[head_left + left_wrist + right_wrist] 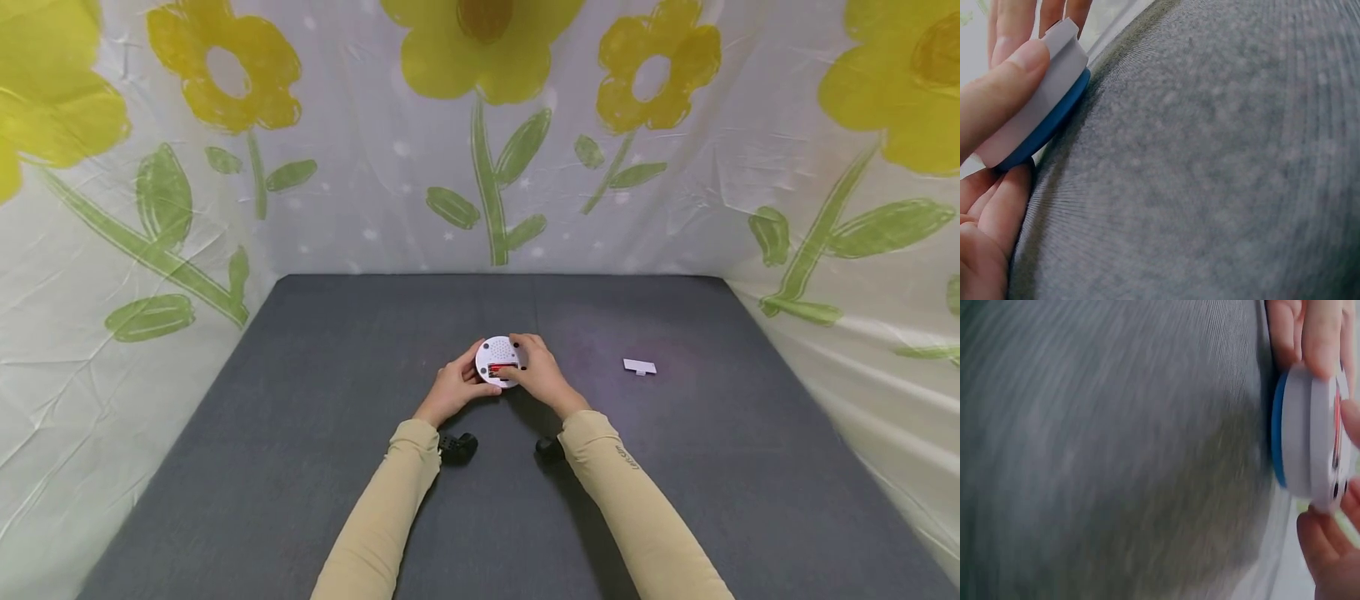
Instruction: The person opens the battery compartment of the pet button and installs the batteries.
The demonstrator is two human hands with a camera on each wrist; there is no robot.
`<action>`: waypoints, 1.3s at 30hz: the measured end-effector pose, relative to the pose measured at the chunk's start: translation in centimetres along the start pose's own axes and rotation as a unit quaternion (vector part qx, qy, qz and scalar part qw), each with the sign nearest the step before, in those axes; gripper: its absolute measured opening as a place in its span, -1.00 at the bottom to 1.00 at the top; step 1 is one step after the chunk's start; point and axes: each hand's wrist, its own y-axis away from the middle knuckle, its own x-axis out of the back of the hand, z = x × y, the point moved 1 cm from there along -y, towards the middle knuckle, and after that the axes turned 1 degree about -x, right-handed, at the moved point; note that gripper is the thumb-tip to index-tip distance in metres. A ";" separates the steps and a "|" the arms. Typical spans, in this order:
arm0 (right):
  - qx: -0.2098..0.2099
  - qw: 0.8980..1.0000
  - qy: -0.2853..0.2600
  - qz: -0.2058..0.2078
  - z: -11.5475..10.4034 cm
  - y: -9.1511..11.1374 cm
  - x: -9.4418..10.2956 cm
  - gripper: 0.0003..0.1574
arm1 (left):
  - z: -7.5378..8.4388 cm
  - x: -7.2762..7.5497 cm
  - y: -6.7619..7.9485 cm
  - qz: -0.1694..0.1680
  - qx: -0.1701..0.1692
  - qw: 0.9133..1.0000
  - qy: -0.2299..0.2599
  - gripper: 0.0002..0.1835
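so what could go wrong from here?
Battery: the red battery sits in an open compartment, so it could drop out if the round device gets turned over.
Grip: the left hand holds the rim; a push by the right hand might dislodge it.
Cover: the loose white piece on the table might get knocked away.

White piece (640, 366) on grey table (360, 350)

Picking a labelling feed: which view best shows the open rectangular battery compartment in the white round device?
Head: looks onto the open rectangular battery compartment, red inside, right hand partly covering it. Right wrist: edge-on, a red strip. Left wrist: compartment hidden; the white round device shows side-on.
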 end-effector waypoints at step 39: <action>-0.116 0.986 0.109 0.039 12.4 5.2 14.2 -0.36 | -0.1 0.0 -0.1 0.010 0.003 1.000 -0.017 -0.02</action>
